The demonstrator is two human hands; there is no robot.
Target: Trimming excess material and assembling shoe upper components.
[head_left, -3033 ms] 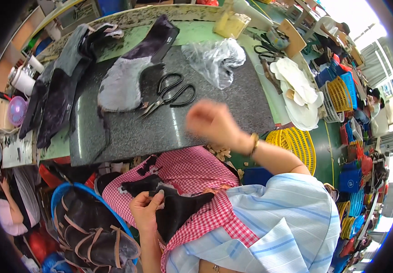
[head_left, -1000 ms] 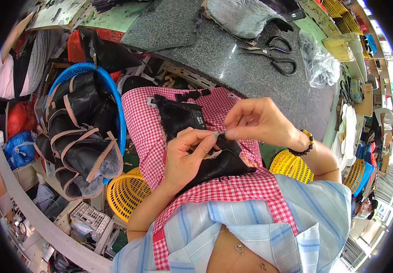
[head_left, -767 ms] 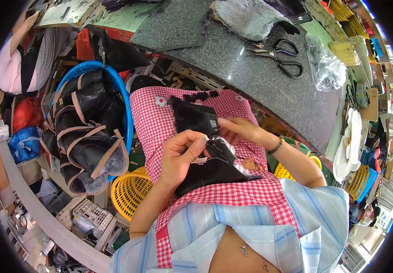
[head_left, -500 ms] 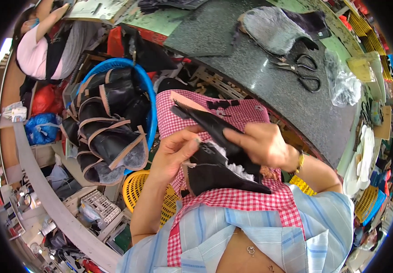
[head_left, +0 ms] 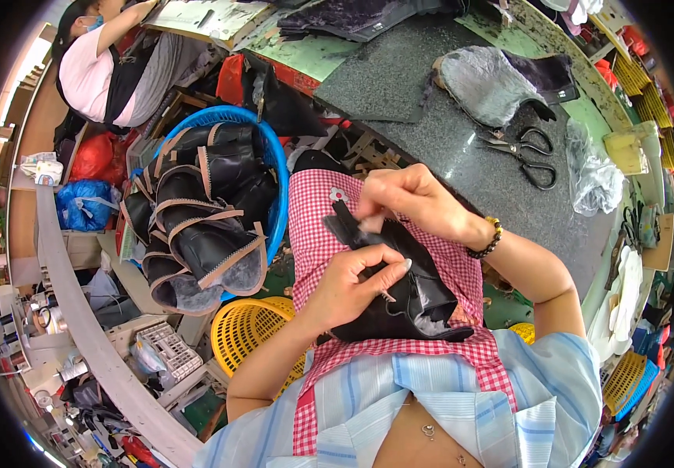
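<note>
A black leather boot upper (head_left: 434, 295) with grey fleecy lining lies across my lap, over a red-and-white checked apron (head_left: 311, 214). My left hand (head_left: 356, 285) is closed on its left side, thumb and fingers pinched together on the leather. Above the far end of the upper, my right hand (head_left: 411, 203) is curled closed. Its fingertips are partly blurred beside a dark strip (head_left: 342, 222), and what they pinch cannot be made out. Part of the fleece shows at the near right end of the upper.
At left, a blue basket (head_left: 278, 191) is heaped with black boot uppers (head_left: 220, 246). A yellow basket (head_left: 231, 335) sits below it. On the dark worktop lie black-handled scissors (head_left: 536, 164), a fleecy grey piece (head_left: 481, 82) and clear plastic (head_left: 594, 175). Another person (head_left: 91, 82) sits at far left.
The upper has been turned and folded, so less white fleece shows. My right hand has moved from its right side to the far end; my left hand has shifted right along it.
</note>
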